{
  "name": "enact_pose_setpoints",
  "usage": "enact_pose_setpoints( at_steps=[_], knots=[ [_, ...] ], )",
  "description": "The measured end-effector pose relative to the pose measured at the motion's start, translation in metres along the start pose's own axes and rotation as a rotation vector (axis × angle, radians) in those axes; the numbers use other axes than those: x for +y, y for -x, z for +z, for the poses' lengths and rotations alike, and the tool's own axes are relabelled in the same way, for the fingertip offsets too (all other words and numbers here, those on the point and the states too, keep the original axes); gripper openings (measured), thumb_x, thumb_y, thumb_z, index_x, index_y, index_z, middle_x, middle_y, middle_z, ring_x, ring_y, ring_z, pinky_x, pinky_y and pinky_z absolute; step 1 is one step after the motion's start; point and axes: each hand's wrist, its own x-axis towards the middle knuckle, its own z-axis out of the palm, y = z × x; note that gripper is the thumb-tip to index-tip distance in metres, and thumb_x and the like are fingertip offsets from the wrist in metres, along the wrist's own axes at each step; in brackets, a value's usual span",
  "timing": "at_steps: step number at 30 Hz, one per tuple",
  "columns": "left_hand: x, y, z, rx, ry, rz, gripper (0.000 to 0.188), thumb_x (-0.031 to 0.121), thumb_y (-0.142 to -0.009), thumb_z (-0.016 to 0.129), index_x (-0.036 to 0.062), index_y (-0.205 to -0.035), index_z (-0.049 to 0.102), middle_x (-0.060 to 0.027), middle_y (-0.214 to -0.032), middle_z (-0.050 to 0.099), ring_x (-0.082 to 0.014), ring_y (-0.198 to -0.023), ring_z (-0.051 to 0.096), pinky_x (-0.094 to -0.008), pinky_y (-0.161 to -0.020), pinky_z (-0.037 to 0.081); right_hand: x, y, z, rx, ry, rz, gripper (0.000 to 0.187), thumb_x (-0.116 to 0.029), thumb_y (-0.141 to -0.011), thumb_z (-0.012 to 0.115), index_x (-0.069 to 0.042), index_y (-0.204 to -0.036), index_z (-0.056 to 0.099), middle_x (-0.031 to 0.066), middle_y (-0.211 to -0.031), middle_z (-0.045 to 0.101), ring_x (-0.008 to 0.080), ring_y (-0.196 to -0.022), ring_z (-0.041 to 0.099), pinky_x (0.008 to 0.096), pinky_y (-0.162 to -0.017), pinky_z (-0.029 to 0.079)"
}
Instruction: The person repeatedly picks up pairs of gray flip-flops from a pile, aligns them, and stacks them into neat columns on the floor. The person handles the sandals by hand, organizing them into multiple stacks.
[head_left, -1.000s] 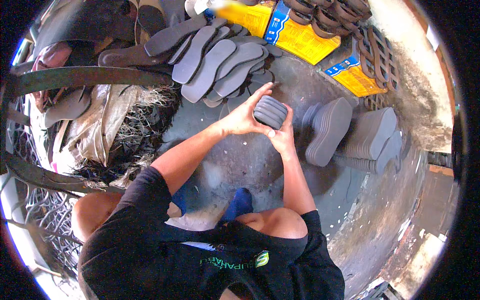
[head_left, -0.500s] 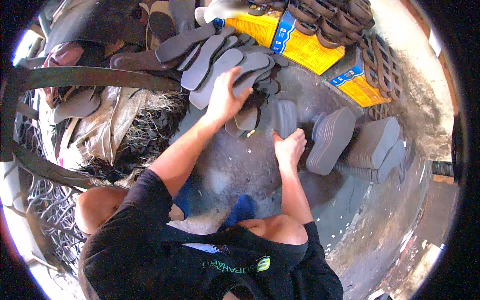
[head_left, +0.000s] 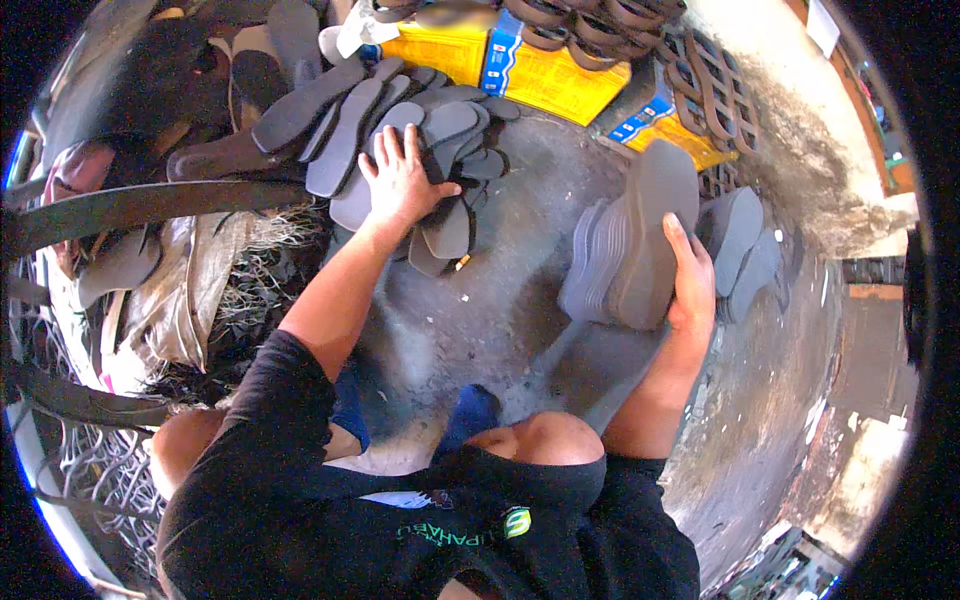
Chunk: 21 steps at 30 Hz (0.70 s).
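Observation:
My left hand (head_left: 402,178) lies spread, palm down, on a heap of loose grey shoe soles (head_left: 357,135) at the upper left; its fingers are stretched out. To the right, a leaning stack of shoe soles (head_left: 648,235) stands on the grey floor. My right hand (head_left: 692,275) holds this stack by its right side, with one digit over the face of the end sole and the other fingers partly hidden. Thinner, layered soles (head_left: 592,265) line the stack's left side. Just beyond my right hand lie more stacked soles (head_left: 735,235).
Yellow and blue boxes (head_left: 560,78) stand at the back, with brown sandal straps (head_left: 600,30) on top. A dark curved band (head_left: 160,210) crosses the left side, near a sack (head_left: 185,300) and stringy scraps. A pale wall (head_left: 830,150) rises at the right.
My right hand has moved right, from the separate grey soles it was holding to the larger stack. My left hand still rests on the heap, fingers more spread. The whole view has shifted.

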Motion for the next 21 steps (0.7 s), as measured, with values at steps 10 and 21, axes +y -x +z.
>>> enact_pose_setpoints(
  at_steps=[10,21],
  knots=[
    [-0.017,0.000,0.002,-0.014,0.011,-0.009,0.138,0.071,-0.059,0.087,0.0107,-0.164,0.021,-0.0221,-0.166,0.024,-0.0386,-0.157,0.019,-0.0688,-0.120,0.019,-0.010,0.028,0.144,-0.070,0.128,-0.538,0.053,-0.031,-0.092,0.081,-0.001,-0.132,0.061,0.0146,-0.117,0.072,0.0236,-0.107,0.070,0.0366,-0.096,0.054],
    [0.019,0.028,-0.001,-0.059,0.289,0.033,0.097,0.053,-0.075,0.086,-0.0007,-0.147,0.049,-0.0217,-0.145,0.053,-0.0343,-0.134,0.051,-0.0574,-0.108,0.040,0.021,-0.187,0.320,-0.600,0.703,-0.686,0.099,-0.076,-0.081,0.070,-0.001,-0.144,0.057,0.0258,-0.148,0.056,0.0382,-0.140,0.050,0.0474,-0.118,0.039]
  ],
)
